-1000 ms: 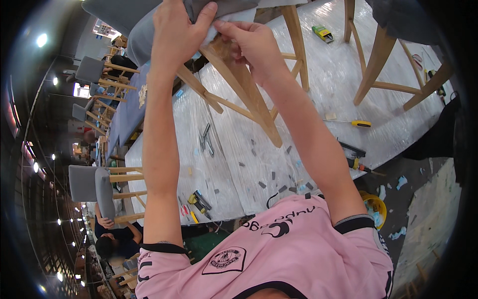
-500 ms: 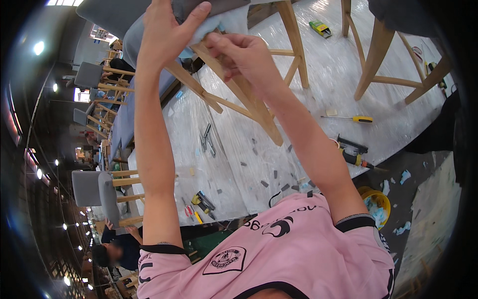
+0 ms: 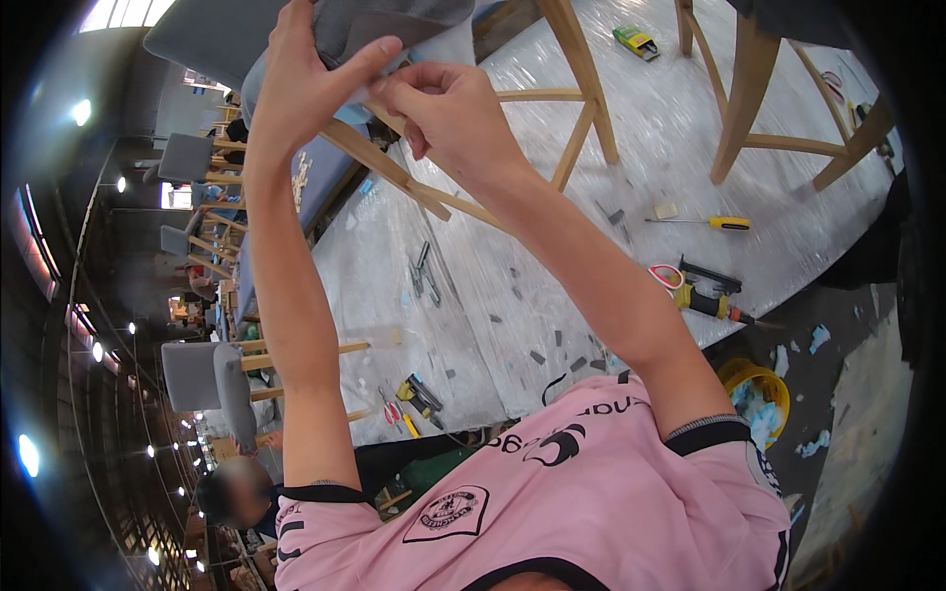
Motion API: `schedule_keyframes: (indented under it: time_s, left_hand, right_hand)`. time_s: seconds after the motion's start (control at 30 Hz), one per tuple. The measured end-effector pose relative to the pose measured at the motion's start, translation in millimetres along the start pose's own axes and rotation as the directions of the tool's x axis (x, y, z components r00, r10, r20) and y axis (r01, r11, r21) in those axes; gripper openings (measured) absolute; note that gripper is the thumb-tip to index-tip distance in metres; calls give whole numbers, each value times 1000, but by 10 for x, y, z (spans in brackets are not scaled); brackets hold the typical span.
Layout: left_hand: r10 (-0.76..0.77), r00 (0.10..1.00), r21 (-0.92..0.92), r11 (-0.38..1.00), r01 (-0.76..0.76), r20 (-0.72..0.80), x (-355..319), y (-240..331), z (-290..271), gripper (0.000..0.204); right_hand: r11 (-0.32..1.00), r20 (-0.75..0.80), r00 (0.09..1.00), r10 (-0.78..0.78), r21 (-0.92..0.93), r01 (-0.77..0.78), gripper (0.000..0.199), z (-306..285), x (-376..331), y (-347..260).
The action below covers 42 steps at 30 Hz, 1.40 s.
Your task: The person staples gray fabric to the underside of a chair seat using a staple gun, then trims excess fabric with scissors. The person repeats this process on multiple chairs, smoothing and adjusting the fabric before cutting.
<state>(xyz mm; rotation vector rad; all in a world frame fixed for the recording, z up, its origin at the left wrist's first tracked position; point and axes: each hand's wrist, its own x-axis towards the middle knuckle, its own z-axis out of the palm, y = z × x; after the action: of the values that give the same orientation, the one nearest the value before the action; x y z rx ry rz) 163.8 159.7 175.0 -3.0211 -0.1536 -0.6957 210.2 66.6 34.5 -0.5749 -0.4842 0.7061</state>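
Observation:
A wooden-legged chair with a grey upholstered seat (image 3: 384, 22) is tilted in front of me at the top. My left hand (image 3: 293, 89) lies along the seat's near edge, its thumb stretched out toward the right and its other fingers extended up the grey fabric. Close to that thumb, my right hand (image 3: 448, 116) is closed in a pinch at the pale lining (image 3: 434, 49) under the seat edge; what its fingertips hold is too small to make out. A wooden leg (image 3: 379, 163) slants down below the hands, and my right hand and forearm partly cover the chair frame.
Plastic film covers the table (image 3: 493, 295). On it lie a yellow screwdriver (image 3: 727, 224), two staple guns (image 3: 711, 291) (image 3: 421, 396), staple strips (image 3: 424, 274) and grey scraps. Another chair (image 3: 754, 98) stands right. A yellow bucket (image 3: 783, 399) is lower right; a person (image 3: 236, 492) is lower left.
Both hands have shifted slightly left and up in the picture, along with the seat edge. The wooden leg between my forearms is now largely hidden behind my right hand and forearm.

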Motion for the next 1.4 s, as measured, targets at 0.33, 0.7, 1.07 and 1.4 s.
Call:
schedule_keyframes:
  time_s: [0.33, 0.7, 1.07, 1.4]
  left_hand:
    - [197, 950, 64, 980, -187, -243, -816, -49, 171, 53]
    - [-79, 955, -139, 989, 41, -284, -2554, -778, -399, 84]
    - [-577, 439, -465, 816, 343, -689, -3819, -953, -72, 42]
    - [-351, 257, -303, 930, 209, -900, -3610, -1494, 323, 43]
  right_hand:
    - [934, -320, 938, 130, -277, -224, 27, -1565, -144, 196]
    - [786, -223, 969, -102, -616, -59, 30, -1740, 192, 42]
    - [860, 18, 989, 149, -497, -121, 58, -598, -90, 1149]
    - [701, -74, 990, 116, -701, -135, 46, -998, -1188, 915]
